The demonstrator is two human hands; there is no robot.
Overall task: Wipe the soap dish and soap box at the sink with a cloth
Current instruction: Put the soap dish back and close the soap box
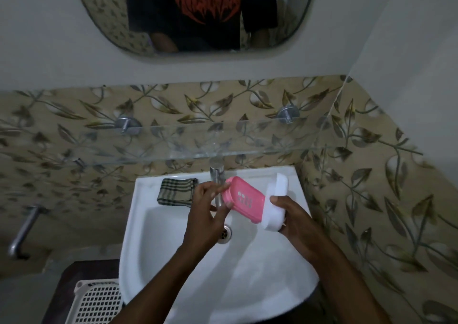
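The cloth (177, 191) lies folded on the back rim of the sink (161, 237), left of the tap (217, 175), untouched. The left hand (210, 207) pinches the pink dish (241, 199) by its far end, tilted over the basin. The dish's other end meets the white box (276, 199), gripped at its near end by the right hand (295, 220). Both look like light, stiff plastic, likely slick when wet. Holding them by the edges would leave the faces free.

Our left hand (208, 209) holds a pink soap dish (243, 199), our right hand (295, 222) a white soap box (277, 194); beyond our left, an olive-and-black checked cloth (177, 191).
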